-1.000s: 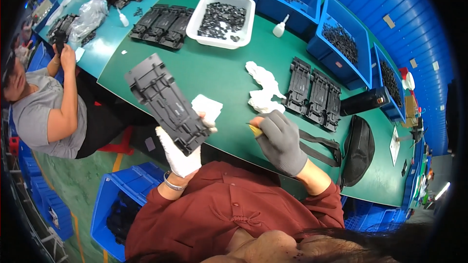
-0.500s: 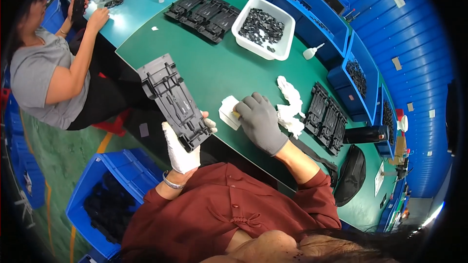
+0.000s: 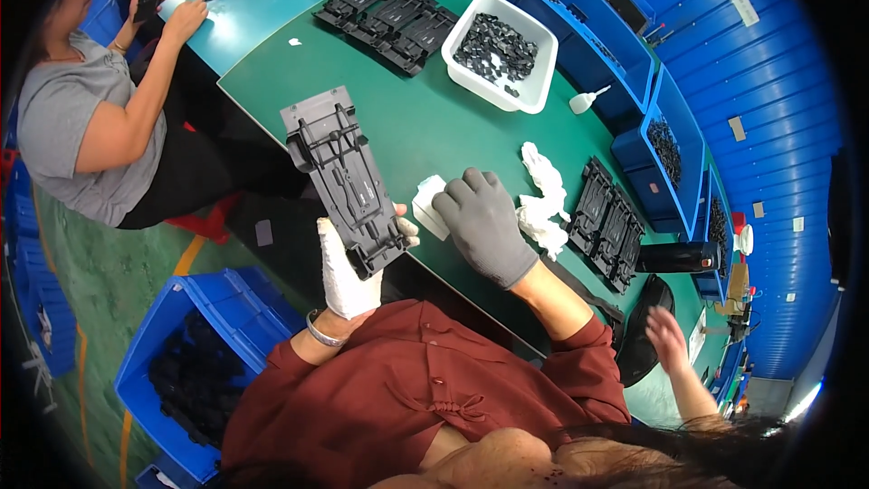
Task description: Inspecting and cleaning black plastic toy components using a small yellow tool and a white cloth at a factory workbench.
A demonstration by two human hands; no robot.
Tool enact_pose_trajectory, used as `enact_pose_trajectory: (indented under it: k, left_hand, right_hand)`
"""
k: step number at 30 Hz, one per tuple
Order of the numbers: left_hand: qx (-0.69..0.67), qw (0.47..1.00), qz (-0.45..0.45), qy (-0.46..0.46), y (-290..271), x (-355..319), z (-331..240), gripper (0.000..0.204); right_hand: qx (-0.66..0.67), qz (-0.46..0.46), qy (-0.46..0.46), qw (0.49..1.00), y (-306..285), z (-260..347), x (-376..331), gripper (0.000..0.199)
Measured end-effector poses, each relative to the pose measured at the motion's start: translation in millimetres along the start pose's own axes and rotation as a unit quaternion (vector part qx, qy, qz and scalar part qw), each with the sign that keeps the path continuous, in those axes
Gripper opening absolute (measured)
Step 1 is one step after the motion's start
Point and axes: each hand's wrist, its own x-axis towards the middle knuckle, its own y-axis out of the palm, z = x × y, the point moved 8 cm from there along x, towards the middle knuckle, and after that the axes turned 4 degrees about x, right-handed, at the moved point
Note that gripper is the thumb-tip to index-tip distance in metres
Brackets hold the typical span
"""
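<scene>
A long black plastic chassis-like part (image 3: 351, 183), with ribs and raised details, stands tilted over the table's near edge. My left hand (image 3: 344, 282), in a white glove with some fingertips bare, is wrapped round its lower end. My right hand (image 3: 486, 228), in a grey glove, is closed over the table beside a small white pad (image 3: 429, 206). Its curled fingers touch or nearly touch the pad's edge, and whatever they pinch is hidden. Crumpled white cloth (image 3: 543, 208) lies right of that hand.
A white tub (image 3: 549, 63) of small black pieces stands beyond, near more black parts (image 3: 387, 20). Blue bins (image 3: 647, 163) line the right, with a squeeze bottle (image 3: 582, 102) and a black cylinder (image 3: 679, 257). Another person's hand (image 3: 668, 340) reaches in at right; a co-worker (image 3: 81, 118) sits left.
The black part in my left hand has shifted slightly right and become more upright. The yellowish bit at my right fingertips is no longer visible. Another person's hand has appeared at the right.
</scene>
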Motion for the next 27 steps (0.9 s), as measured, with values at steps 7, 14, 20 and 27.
enact_pose_trajectory:
  k: [7,14,20,27]
  left_hand:
    - [0.013,1.000,0.001,0.006,-1.1,-2.6,-1.3,0.088]
    - [-0.003,1.000,-0.007,0.008,-3.3,-5.4,-3.6,0.088]
    - [-0.019,1.000,0.001,0.017,-9.4,-6.3,-6.5,0.087]
    - [-0.036,0.999,0.027,0.002,-4.2,-4.1,-2.3,0.087]
  right_hand:
    - [-0.051,0.029,-0.046,0.997,-4.3,7.8,8.0,0.015]
    - [-0.050,0.048,-0.095,0.993,-7.3,14.2,18.3,0.011]
    - [0.178,-0.094,0.138,0.970,-24.1,-30.0,-5.9,0.019]
    - [0.245,-0.101,0.228,0.937,5.4,-36.4,-28.3,0.016]
